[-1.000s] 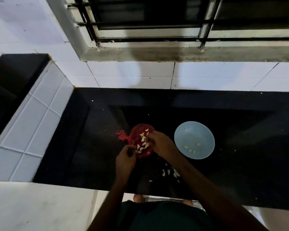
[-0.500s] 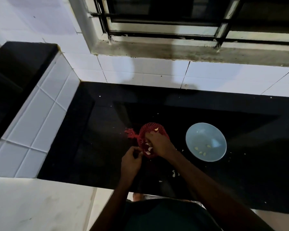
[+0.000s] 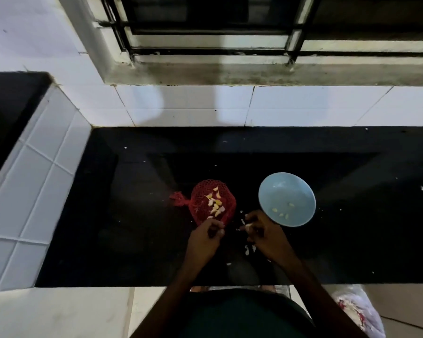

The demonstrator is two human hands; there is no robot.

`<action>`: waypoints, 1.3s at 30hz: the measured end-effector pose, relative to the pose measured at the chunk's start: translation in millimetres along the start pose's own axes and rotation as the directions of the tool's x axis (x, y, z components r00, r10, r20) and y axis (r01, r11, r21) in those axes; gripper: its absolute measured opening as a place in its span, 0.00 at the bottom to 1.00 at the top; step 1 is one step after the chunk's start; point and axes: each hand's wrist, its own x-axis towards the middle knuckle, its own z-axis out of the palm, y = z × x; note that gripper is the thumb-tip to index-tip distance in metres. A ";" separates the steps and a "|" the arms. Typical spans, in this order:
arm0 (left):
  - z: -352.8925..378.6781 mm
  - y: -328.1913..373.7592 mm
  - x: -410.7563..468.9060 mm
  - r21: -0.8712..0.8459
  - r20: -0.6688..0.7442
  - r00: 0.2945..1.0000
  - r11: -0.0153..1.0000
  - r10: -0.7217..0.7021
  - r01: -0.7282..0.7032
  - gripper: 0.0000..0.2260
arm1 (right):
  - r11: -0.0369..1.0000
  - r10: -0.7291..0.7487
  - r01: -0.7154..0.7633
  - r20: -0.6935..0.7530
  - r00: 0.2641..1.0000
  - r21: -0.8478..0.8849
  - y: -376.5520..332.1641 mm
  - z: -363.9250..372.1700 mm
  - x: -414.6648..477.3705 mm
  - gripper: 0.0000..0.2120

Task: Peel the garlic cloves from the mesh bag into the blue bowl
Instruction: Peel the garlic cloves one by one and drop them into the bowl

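Glossy blk stone countertop [image 3: 132, 215], red net mesh bag [image 3: 200, 203], smooth plastic blue bowl [image 3: 300, 189].

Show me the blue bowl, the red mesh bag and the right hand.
blue bowl [image 3: 294, 189], head view, bare inner wall.
red mesh bag [image 3: 202, 191], head view, upper netting.
right hand [image 3: 264, 234], head view, back of the hand.

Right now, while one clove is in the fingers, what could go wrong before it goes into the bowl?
1. The right hand pinches the clove at the fingertips, outside the bowl. It might slip onto the dark counter.
2. Peel scraps lie on the counter near the hands. A dropped clove could land among them and be hard to find.
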 end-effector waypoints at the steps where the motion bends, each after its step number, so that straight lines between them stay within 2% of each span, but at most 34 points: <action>1: 4.8 0.4 0.7 0.029 0.031 0.999 0.999 0.015 -0.015 0.07 | 0.999 0.014 -0.015 -0.020 1.000 -0.039 8.4 -2.5 -5.3 0.07; 3: 16.0 3.1 -0.7 0.074 0.120 0.991 0.995 0.055 -0.064 0.09 | 0.989 0.043 -0.051 -0.060 0.997 -0.137 22.9 -6.8 -16.1 0.06; 5: 28.6 7.1 -5.6 0.074 0.212 0.974 0.993 0.074 -0.091 0.11 | 0.991 0.047 -0.056 -0.074 0.996 -0.121 32.8 -7.8 -23.1 0.11; 10: 52.0 11.7 -12.6 0.049 0.220 0.968 0.990 0.118 -0.132 0.05 | 0.996 -0.022 0.019 -0.030 0.999 -0.087 35.5 -6.3 -29.9 0.11; 12: 53.7 13.9 -11.8 0.056 0.210 0.968 0.987 0.134 -0.149 0.06 | 1.000 0.001 0.000 0.020 1.000 -0.023 33.5 -7.7 -32.2 0.11; 13: 54.5 14.5 -11.9 0.053 0.205 0.969 0.987 0.141 -0.155 0.08 | 1.000 0.016 -0.018 0.059 0.998 0.025 32.0 -8.6 -33.4 0.14; 17: 62.5 20.5 -17.4 0.009 0.186 0.971 0.988 0.150 -0.154 0.10 | 0.939 0.054 -0.139 0.262 0.963 0.316 31.6 -22.0 -36.2 0.32; 18: 64.7 22.0 -18.8 -0.001 0.189 0.971 0.988 0.149 -0.152 0.11 | 0.929 0.041 -0.149 0.303 0.952 0.340 34.6 -26.0 -36.1 0.35; 19: 66.0 23.1 -19.6 -0.009 0.188 0.971 0.989 0.145 -0.146 0.13 | 0.928 0.031 -0.149 0.328 0.944 0.343 35.7 -29.5 -36.8 0.32; 23: 70.5 24.1 -21.1 0.004 0.197 0.975 0.995 0.101 -0.104 0.13 | 0.965 0.001 -0.091 0.344 0.939 0.246 35.5 -41.7 -36.9 0.18; 25: 73.2 23.8 -22.6 0.040 0.167 0.985 0.998 0.046 -0.053 0.09 | 0.971 -0.011 -0.067 0.322 0.947 0.231 32.9 -45.7 -35.9 0.12; 26: 73.0 23.8 -23.6 0.054 0.130 0.991 0.998 0.018 -0.026 0.09 | 0.987 -0.038 -0.012 0.309 0.950 0.160 33.0 -46.7 -33.5 0.12; 27: 72.0 20.3 -23.1 0.075 0.087 0.996 0.997 -0.005 -0.001 0.12 | 0.997 -0.067 0.073 0.280 0.958 -0.011 33.9 -47.7 -30.6 0.11; 29: 65.0 11.1 -21.3 0.163 0.021 0.999 0.986 -0.034 0.030 0.13 | 0.890 -0.110 0.178 0.182 0.977 -0.420 39.7 -43.0 -24.6 0.10; 30: 60.9 5.8 -19.9 0.233 -0.001 0.999 0.972 -0.045 0.044 0.12 | 0.831 -0.125 0.172 0.125 0.984 -0.529 40.3 -38.5 -22.5 0.10; 32: 55.3 -3.0 -16.6 0.331 -0.048 0.997 0.940 -0.068 0.080 0.12 | 0.775 -0.159 0.181 0.091 0.983 -0.606 36.0 -25.0 -18.7 0.09; 36: 58.5 -6.4 -14.3 0.414 -0.111 0.991 0.904 -0.069 0.110 0.11 | 0.677 -0.269 0.319 0.180 0.946 -0.663 25.0 -2.1 -9.8 0.07; 39: 59.9 -7.1 -13.3 0.440 -0.124 0.991 0.891 -0.058 0.107 0.12 | 0.646 -0.293 0.329 0.173 0.940 -0.689 22.6 3.3 -4.3 0.07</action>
